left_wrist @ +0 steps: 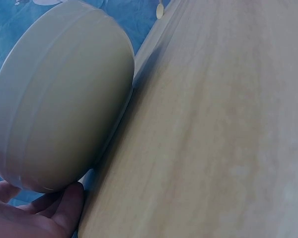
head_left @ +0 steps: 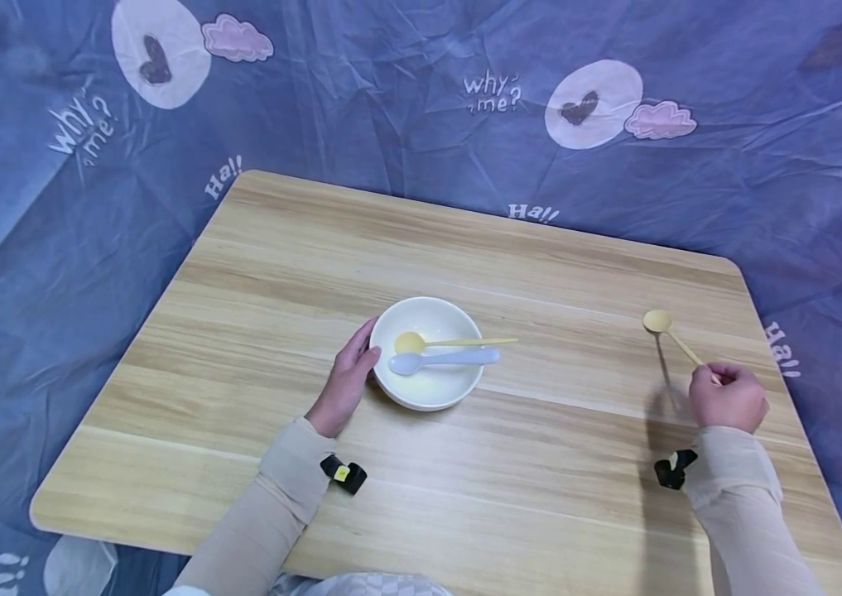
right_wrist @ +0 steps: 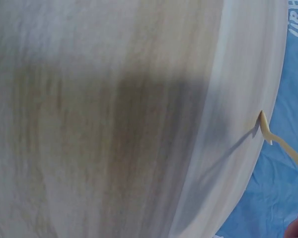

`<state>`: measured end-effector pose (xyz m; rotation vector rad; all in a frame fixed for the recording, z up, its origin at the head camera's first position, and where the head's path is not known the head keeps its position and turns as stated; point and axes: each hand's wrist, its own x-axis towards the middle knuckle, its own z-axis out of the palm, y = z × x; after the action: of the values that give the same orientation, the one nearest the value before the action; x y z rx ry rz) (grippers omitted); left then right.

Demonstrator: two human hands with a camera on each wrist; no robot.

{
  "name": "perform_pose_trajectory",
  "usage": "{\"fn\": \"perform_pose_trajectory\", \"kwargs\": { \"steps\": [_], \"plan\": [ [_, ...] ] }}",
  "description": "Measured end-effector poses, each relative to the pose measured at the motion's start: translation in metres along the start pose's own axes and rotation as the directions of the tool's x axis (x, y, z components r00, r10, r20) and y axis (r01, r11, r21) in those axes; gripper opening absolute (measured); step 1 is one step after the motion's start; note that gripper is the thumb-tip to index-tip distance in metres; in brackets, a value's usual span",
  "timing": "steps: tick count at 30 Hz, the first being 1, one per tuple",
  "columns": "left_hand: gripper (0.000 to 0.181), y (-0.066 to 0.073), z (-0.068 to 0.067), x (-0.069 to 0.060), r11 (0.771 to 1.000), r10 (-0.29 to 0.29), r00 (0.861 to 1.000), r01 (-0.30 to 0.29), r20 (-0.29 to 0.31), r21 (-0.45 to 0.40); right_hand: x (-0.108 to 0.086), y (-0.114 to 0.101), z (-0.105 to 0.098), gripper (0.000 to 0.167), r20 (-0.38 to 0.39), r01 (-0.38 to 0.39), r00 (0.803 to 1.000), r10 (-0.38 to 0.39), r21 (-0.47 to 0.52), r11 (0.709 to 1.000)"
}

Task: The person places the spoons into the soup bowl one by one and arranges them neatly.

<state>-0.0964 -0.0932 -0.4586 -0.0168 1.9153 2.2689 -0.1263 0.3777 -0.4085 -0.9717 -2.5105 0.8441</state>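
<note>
A white bowl stands near the middle of the table. My left hand holds it at its left side, thumb at the rim and fingers against the outer wall; the left wrist view shows the bowl's outside close up. Inside lie a yellow spoon and a pale blue spoon, side by side, handles over the right rim. At the right of the table, my right hand pinches a second yellow spoon by its handle end. In the right wrist view this spoon's head meets the tabletop.
The wood-grain table has rounded corners, its right edge close to my right hand. Blue printed cloth hangs behind and at both sides. A black strap is on the left wrist, another on the right.
</note>
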Motion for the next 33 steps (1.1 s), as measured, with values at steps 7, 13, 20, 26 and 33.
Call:
{"fn": "perform_pose_trajectory", "kwargs": {
  "steps": [7,13,20,26,33],
  "plan": [
    [0.051,0.000,0.001,0.000,1.000,0.001,1.000,-0.001,-0.006,0.009,-0.003,-0.004,-0.002,0.012,0.000,-0.024,1.000,0.024,0.036,0.999],
    [0.051,0.001,0.001,-0.001,1.000,0.001,1.000,-0.001,-0.005,0.007,-0.007,-0.011,-0.004,0.012,-0.002,-0.010,1.000,0.010,0.063,0.998],
    [0.052,0.001,0.001,0.000,1.000,0.000,1.000,0.000,-0.005,0.012,-0.012,-0.020,-0.003,0.013,-0.011,0.030,1.000,-0.029,0.093,0.995],
    [0.052,-0.001,0.000,0.000,1.000,0.000,1.000,0.000,-0.009,0.015,-0.017,-0.027,-0.001,0.015,-0.020,0.065,0.998,-0.063,0.107,0.992],
    [0.052,0.000,0.000,0.000,1.000,-0.011,1.000,0.011,-0.008,0.016,-0.024,-0.036,0.000,0.015,-0.028,0.106,0.994,-0.103,0.142,0.984]
  ]
}}
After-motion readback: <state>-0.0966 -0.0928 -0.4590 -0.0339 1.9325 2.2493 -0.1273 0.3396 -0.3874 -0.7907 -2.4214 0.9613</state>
